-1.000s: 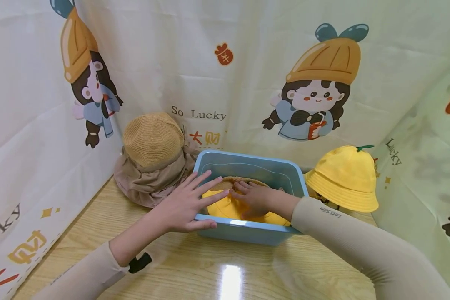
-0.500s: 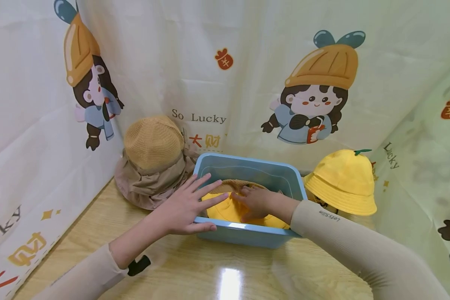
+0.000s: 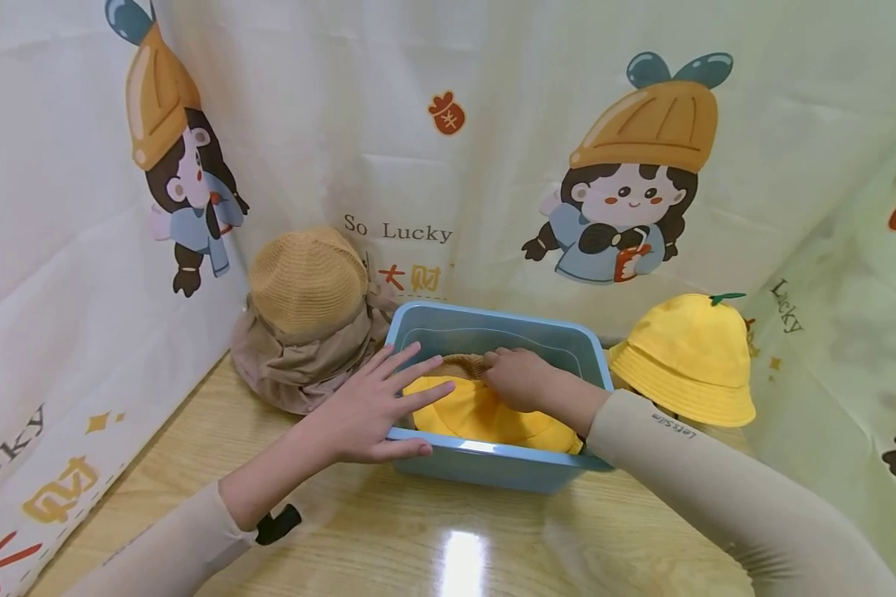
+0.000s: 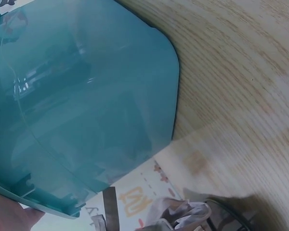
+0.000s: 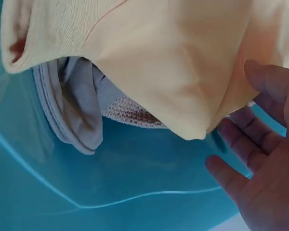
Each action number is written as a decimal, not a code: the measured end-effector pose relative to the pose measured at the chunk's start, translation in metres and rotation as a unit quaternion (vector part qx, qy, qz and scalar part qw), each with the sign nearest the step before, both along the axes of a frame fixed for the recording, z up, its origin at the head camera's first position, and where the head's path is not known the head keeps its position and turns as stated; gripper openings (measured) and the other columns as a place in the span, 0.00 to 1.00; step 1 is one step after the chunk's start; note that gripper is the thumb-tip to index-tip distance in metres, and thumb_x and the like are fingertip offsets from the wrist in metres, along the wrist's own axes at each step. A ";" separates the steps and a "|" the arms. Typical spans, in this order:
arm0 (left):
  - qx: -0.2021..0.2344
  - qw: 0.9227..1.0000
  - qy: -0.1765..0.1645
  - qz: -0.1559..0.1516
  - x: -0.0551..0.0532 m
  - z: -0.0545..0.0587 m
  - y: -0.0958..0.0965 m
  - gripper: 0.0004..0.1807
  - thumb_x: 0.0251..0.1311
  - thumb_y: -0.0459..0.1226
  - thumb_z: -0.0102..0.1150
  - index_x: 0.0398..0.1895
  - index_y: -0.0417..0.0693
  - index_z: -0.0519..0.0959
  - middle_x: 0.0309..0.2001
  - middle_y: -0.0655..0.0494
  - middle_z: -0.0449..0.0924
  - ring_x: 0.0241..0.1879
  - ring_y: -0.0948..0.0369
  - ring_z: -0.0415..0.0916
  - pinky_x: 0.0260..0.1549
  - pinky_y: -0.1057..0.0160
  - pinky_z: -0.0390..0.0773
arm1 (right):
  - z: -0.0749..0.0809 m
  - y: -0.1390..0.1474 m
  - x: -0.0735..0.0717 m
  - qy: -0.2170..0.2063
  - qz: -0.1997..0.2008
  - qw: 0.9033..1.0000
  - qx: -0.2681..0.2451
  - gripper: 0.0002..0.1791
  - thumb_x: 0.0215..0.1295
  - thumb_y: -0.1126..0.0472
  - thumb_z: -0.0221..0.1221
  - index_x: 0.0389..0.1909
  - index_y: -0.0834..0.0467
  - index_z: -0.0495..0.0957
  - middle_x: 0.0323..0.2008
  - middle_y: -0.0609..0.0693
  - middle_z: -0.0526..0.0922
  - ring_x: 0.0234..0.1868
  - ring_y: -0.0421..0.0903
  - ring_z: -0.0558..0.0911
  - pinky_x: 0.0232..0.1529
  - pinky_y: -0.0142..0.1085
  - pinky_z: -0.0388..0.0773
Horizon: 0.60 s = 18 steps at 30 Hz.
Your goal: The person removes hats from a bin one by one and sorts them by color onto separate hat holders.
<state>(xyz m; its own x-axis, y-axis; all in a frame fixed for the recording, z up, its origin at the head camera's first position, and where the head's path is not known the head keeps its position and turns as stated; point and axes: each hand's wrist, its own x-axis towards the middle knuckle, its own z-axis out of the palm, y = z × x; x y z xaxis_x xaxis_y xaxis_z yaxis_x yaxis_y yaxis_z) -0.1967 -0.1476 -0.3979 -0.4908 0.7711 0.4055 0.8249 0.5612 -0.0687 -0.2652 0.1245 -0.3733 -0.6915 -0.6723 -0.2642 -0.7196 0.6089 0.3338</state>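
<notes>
**Left hand and right hand at light-blue plastic bin**

Far left: tan woven hat above wrinkled taupe cloth, beside bin. Left hand: fingers spread over near-left rim; contact unclear. Inside bin: yellow cloth hat, in front of tan woven edge. Right hand: within bin, thumb over yellow cloth, fingers parted; cannot tell whether pinching. Far right: yellow bucket hat with green sprout, outside bin.
</notes>
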 end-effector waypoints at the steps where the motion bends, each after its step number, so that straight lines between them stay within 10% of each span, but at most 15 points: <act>1: 0.001 1.000 -0.001 0.001 0.000 0.000 -0.001 0.42 0.66 0.73 0.28 0.76 0.65 0.62 0.79 0.54 0.52 0.78 0.46 0.44 0.71 0.37 0.52 | 0.002 0.000 0.000 -0.003 0.002 1.000 -0.009 0.10 0.69 0.60 0.61 0.48 0.53 0.85 0.46 0.51 0.80 0.42 0.49 0.76 0.47 0.41 0.79; 18: 0.013 1.000 -0.005 -0.004 -0.001 -0.002 -0.001 0.42 0.66 0.73 0.31 0.76 0.65 0.63 0.78 0.55 0.53 0.78 0.45 0.47 0.71 0.36 0.52 | 0.038 0.011 0.005 -0.096 -0.069 0.988 -0.101 0.19 0.64 0.59 0.67 0.53 0.43 0.77 0.45 0.42 0.87 0.36 0.45 0.81 0.39 0.39 0.81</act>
<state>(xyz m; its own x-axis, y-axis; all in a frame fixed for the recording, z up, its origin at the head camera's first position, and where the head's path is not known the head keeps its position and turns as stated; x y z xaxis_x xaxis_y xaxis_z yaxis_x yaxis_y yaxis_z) -0.1977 -0.1484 -0.3996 -0.4890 0.7640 0.4209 0.8294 0.5566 -0.0468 -0.2600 0.1355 -0.3352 -0.7301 -0.6279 -0.2695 -0.6637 0.7455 0.0609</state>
